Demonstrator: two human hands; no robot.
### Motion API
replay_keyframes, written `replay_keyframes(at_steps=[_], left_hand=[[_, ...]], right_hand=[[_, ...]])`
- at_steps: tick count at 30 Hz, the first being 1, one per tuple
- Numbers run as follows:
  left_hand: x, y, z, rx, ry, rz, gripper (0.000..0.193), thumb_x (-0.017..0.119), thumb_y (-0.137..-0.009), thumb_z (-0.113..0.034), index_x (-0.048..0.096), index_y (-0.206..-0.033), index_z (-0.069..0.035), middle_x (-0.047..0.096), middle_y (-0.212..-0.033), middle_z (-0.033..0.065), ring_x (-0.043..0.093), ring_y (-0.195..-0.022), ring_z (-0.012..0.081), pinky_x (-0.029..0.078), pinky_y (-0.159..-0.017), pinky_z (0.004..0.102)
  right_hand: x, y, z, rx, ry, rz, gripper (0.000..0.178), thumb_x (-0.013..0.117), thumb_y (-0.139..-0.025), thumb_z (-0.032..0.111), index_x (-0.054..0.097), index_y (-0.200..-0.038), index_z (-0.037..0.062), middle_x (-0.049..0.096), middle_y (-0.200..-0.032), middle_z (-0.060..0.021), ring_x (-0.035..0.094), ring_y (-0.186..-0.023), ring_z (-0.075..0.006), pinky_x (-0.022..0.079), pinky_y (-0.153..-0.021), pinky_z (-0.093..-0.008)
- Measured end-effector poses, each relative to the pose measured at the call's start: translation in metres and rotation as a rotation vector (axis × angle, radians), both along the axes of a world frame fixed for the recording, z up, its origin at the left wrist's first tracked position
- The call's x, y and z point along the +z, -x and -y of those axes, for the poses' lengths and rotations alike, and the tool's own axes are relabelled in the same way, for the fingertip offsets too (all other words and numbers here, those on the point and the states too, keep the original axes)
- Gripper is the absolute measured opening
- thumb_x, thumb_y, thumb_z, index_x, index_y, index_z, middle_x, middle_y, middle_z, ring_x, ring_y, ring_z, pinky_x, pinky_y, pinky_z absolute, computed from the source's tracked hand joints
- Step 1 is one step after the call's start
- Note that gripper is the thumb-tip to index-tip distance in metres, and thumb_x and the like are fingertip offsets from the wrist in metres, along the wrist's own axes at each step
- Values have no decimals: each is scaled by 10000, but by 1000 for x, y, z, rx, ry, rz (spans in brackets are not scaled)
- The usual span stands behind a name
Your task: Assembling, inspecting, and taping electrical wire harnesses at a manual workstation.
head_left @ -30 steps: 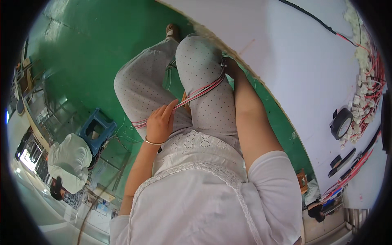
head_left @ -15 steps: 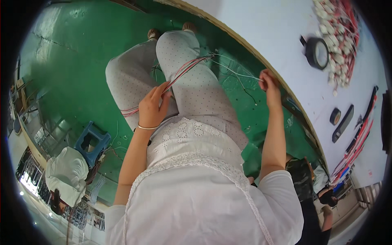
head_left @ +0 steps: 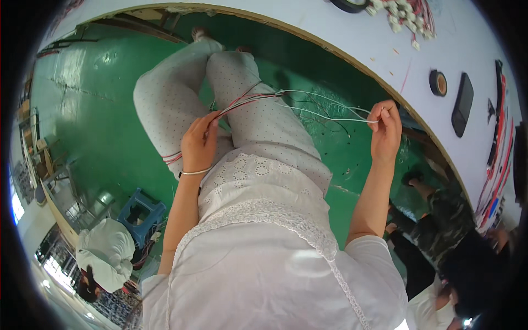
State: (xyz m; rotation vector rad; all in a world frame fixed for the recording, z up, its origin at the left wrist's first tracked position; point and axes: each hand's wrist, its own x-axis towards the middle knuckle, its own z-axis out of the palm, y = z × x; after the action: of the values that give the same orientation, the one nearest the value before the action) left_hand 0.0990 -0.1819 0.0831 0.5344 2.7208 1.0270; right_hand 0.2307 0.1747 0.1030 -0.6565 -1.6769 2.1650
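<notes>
Across my lap runs a bundle of thin red, black and white wires [head_left: 248, 99]. My left hand [head_left: 199, 144] is closed on it above my left thigh, and the red and white tail of the bundle comes out below that hand. At the right, near the table edge, my right hand [head_left: 386, 129] pinches the ends of white wires [head_left: 330, 117]. These white strands stretch from the bundle over my right knee to my fingertips. A few dark wire ends [head_left: 341, 127] hang loose above the green floor.
A white table [head_left: 308, 21] with a brown edge curves around the front and right. On it lie a tape roll [head_left: 438, 83], a dark oblong object [head_left: 462, 104], red wires [head_left: 498, 148] and white connectors [head_left: 404, 16]. A blue stool [head_left: 141, 215] stands at left; people sit behind.
My right hand has moved right and slightly down, drawing the white wires out farther. My left hand stays closed on the bundle. The view has turned, showing more table ahead.
</notes>
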Motion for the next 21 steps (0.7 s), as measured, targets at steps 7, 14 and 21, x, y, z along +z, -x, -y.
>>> replay_keyframes(at_steps=[7, 14, 21], left_hand=[[30, -13, 22, 104, -84, 35, 185, 567, -951, -113, 677, -1087, -50, 569, -744, 30, 480, -625, 94, 382, -568, 244], [47, -20, 15, 243, -114, 57, 228, 551, -968, -142, 677, -1127, -39, 613, -839, -1, 493, -674, 68, 403, -615, 214], [55, -20, 15, 241, -174, 248, 257, 574, -959, -166, 672, -1146, -20, 591, -795, 4, 482, -668, 58, 359, -582, 193]], right_hand=[[-2, -13, -1, -39, -267, 162, 158, 475, -938, 184, 538, -844, 73, 447, -690, 27, 371, -616, -51, 274, -569, -212], [-24, -17, -9, -25, -257, 168, 153, 469, -946, 179, 538, -851, 80, 440, -688, 35, 397, -629, -54, 293, -576, -206], [-59, -14, -20, 51, -341, 159, 116, 497, -949, 130, 558, -883, 58, 646, -901, -14, 425, -651, -54, 345, -590, -206]])
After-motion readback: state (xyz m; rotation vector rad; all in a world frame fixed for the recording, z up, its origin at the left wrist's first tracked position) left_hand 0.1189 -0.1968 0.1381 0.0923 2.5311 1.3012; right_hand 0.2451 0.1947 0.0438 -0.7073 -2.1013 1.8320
